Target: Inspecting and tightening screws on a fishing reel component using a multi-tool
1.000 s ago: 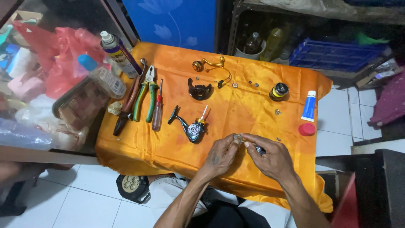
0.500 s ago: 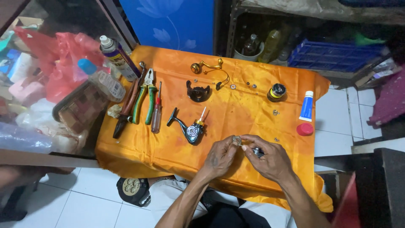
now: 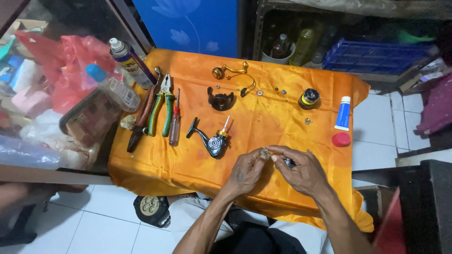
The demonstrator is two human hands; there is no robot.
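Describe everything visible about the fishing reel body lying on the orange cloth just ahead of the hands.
The dark metallic fishing reel body has a curved black foot arm reaching left, a bluish round housing and a gold collar with a thin pale shaft pointing up-right. It looks stripped: no spool or handle is on it. It lies on its side on the orange cloth, right of the red-handled screwdriver, untouched by either hand.

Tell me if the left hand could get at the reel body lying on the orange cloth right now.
Probably yes. The reel body lies in the open just up and left of the left hand, with only bare orange cloth between them. But both hands pinch a small metal part, so the left grip isn't free.
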